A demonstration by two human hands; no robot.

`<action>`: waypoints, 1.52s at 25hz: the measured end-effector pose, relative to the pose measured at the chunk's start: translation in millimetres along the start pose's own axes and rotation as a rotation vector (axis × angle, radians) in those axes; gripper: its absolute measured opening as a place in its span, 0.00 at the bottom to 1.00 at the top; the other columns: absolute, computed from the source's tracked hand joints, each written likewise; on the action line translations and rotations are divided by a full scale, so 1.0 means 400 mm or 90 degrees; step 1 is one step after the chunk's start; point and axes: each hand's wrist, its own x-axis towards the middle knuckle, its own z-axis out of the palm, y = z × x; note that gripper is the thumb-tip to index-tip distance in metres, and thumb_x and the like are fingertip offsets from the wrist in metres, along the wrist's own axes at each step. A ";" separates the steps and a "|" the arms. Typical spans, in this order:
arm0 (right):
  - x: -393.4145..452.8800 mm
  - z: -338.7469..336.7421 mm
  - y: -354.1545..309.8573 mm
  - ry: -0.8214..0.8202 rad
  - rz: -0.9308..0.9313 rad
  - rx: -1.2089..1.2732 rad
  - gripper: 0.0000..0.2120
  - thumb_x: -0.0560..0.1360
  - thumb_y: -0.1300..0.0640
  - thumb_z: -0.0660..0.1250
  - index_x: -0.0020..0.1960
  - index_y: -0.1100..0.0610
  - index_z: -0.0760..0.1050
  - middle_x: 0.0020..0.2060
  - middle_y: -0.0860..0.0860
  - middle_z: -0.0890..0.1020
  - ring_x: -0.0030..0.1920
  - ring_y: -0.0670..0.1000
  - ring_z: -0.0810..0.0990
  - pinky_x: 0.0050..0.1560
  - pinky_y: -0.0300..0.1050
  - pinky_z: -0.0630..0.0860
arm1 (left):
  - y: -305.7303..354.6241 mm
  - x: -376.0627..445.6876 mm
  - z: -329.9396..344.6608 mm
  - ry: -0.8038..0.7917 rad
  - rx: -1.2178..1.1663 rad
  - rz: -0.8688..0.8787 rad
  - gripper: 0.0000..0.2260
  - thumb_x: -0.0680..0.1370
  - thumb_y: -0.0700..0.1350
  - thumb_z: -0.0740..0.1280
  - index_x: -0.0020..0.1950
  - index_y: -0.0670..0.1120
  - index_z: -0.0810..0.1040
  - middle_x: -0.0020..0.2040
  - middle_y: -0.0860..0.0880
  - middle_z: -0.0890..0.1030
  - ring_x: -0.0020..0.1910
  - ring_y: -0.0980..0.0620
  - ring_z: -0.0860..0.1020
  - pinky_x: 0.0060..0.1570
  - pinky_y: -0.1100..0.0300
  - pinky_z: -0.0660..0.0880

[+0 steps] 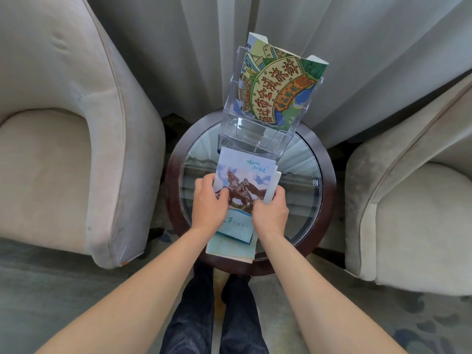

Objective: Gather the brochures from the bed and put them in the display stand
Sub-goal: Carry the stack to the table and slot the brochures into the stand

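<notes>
Head view: horse brochure (245,172) lies on top of a small stack (231,247) of brochures on the round glass bench (306,200), right in front of the clear stand (255,134). Its long axis runs away from the person toward the stand, title end at the far side, far edge touching or just short of the stand's low front pocket; can't tell which. Left hand (209,205) has fingers curled over the brochure's left edge, thumb on the cover; right hand (270,210) pinches the right edge w/ fingers closed on the paper, maybe on a second white sheet (274,183) peeking out beside it. Both hands are holding, neither spread wide. Progress, as a judgement: gathering looks done, since no bed shows and the stack sits at the stand. One map-style brochure (278,80) stands upright in the rear pocket, leaning back toward the curtain (204,47); front pockets look empty. So roughly a first piece is in, and the horse brochure plus the rest of the stack are left to load. Armchairs (63,149) flank the bench on both sides; legs in dark trousers (194,315) below.
</notes>
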 end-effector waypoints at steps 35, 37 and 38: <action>-0.001 -0.033 -0.075 0.060 -0.192 -0.105 0.09 0.76 0.59 0.63 0.53 0.48 0.66 0.41 0.49 0.79 0.43 0.58 0.77 0.42 0.51 0.72 | 0.057 0.040 -0.065 0.051 -0.051 0.141 0.07 0.80 0.47 0.65 0.57 0.53 0.71 0.51 0.54 0.79 0.50 0.53 0.77 0.49 0.50 0.76; -0.001 -0.043 -0.085 0.066 -0.216 -0.106 0.10 0.77 0.59 0.63 0.51 0.47 0.65 0.41 0.48 0.79 0.42 0.57 0.76 0.41 0.50 0.70 | 0.069 0.043 -0.070 0.058 -0.047 0.151 0.07 0.80 0.47 0.66 0.56 0.53 0.71 0.51 0.53 0.79 0.50 0.52 0.77 0.48 0.51 0.75; -0.001 -0.051 -0.093 0.068 -0.224 -0.106 0.10 0.76 0.59 0.63 0.51 0.47 0.65 0.41 0.48 0.79 0.42 0.57 0.77 0.41 0.51 0.71 | 0.080 0.044 -0.073 0.059 -0.045 0.158 0.06 0.80 0.47 0.66 0.55 0.53 0.71 0.50 0.53 0.79 0.49 0.52 0.77 0.47 0.51 0.75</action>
